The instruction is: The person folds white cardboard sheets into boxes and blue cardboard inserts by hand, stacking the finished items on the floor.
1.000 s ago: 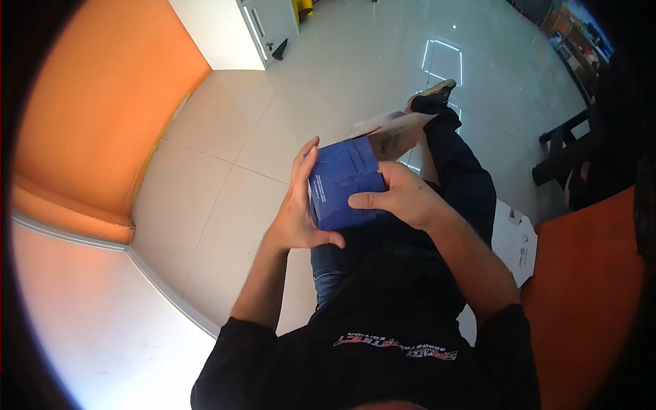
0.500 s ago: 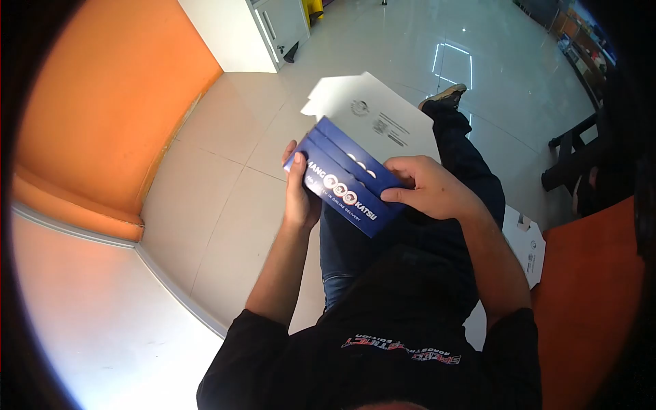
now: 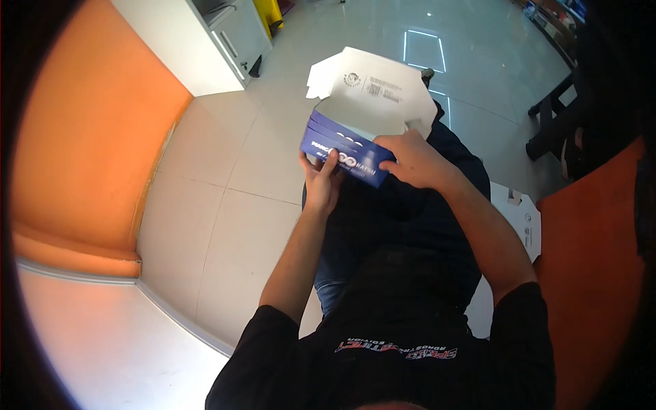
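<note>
A person in a black shirt (image 3: 389, 294) held a blue-and-white box (image 3: 345, 152) above their lap, its printed white lid (image 3: 389, 89) standing open on the far side. The left hand (image 3: 322, 181) gripped the blue front from below, thumb against the lettering; the right hand (image 3: 411, 158) pinched the right end between thumb and fingers. White card (image 3: 525, 222) lay beside the right leg, next to an orange seat (image 3: 588, 273), above a glossy tiled floor (image 3: 239, 198).
</note>
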`<state>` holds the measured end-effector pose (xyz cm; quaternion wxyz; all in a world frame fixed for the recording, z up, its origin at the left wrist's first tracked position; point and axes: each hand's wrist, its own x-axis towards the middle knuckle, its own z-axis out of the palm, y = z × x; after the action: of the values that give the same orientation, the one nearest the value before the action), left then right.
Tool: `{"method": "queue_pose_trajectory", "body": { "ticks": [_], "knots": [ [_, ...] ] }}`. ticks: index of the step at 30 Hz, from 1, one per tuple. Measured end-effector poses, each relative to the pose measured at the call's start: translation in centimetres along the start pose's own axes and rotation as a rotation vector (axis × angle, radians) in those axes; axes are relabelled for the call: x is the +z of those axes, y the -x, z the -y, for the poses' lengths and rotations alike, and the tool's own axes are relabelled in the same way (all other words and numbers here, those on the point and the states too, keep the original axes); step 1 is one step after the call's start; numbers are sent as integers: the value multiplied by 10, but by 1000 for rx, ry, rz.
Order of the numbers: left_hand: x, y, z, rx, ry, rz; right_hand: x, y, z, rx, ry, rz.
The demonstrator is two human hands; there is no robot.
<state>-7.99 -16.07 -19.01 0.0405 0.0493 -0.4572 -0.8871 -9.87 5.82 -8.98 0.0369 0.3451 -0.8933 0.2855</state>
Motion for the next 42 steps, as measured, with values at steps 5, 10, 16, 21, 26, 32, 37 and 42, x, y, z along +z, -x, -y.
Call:
{"method": "queue_pose_trajectory", "body": {
  "ticks": [5, 10, 16, 21, 26, 32, 37, 42],
  "knots": [
    [-17, -79, 46, 44, -502, -133, 50, -6, -96, 48, 644, 38],
    [-19, -131, 94, -71, -1004, -52, 98, 21, -180, -131, 778, -30],
    [-32, -173, 145, -182, -1127, -46, 94, 31, -186, 205, 117, -169],
    [-25, -174, 144, -156, -1225, -13, 100, 6, -212, 423, 39, -551],
    [-41, -185, 161, -113, -1075, -196, 115, -19, -247, 542, -57, -337],
    [-42, -186, 154, -175, -1195, -292, 119, -10, -224, 772, -351, -504],
    [-50, -193, 162, -139, -760, -288, 107, -5, -190, 643, -279, -716],
    [-50, -196, 164, -159, -462, -227, 123, -1, -203, 668, -505, -605]
  ]
}}
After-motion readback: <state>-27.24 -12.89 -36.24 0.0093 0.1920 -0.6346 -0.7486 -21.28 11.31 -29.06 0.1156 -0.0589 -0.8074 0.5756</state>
